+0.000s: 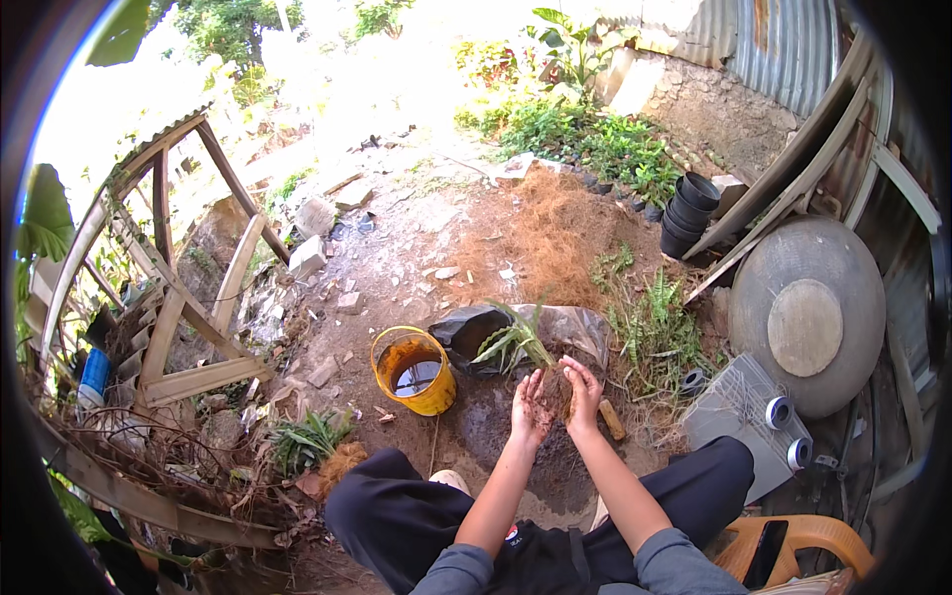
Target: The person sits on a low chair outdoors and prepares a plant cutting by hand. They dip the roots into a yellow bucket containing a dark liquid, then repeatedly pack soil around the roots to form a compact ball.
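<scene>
My left hand [532, 413] and my right hand [583, 394] are cupped on either side of a muddy, fibrous root ball [556, 390]. From it a leafy green seedling [520, 343] leans up and to the left. Wet soil coats the fingers and palms. Beneath my hands lies a mound of dark soil [547, 468]. Left of it stands a yellow plastic bucket [435, 401] with dark liquid inside. Behind the seedling, a black plastic bag [465, 338] gapes beside a crumpled clear plastic sheet [576, 327]. A short wooden piece [612, 420] lies right of my right hand.
More seedlings [309, 440] lie at left beside brown fibre [342, 465]. On the right are a grey crate [714, 416] with tape rolls [779, 413], a large round basin [855, 297] and stacked black pots [684, 219]. A phone [766, 554] rests on an orange chair [818, 532].
</scene>
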Demonstrator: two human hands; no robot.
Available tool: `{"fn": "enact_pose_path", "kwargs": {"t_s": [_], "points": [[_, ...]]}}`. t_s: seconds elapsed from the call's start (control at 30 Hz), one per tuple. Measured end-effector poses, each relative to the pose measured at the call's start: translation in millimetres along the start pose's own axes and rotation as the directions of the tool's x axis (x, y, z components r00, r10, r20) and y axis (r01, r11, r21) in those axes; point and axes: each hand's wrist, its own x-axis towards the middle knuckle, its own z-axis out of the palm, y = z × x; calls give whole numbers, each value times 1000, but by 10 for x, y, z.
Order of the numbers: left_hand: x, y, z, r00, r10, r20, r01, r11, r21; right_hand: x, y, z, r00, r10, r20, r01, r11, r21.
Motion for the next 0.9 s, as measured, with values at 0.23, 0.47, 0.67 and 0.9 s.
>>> {"fn": "enact_pose_path", "kwargs": {"t_s": [0.23, 0.47, 0.67, 0.9], "points": [[5, 50, -129, 950, 65, 306, 42, 943, -329, -282, -284, 284, 761, -365, 536, 634, 590, -499], [-74, -18, -35, 957, 146, 249, -113, 983, -143, -261, -277, 248, 654, -333, 679, 752, 385, -535], [74, 86, -242, 986, 41, 163, -3, 973, -230, -185, -201, 286, 688, -350, 636, 698, 559, -447], [-67, 58, 156, 999, 46, 24, -45, 998, -49, -189, -34, 210, 908, -353, 228, 417, 817, -398]]}}
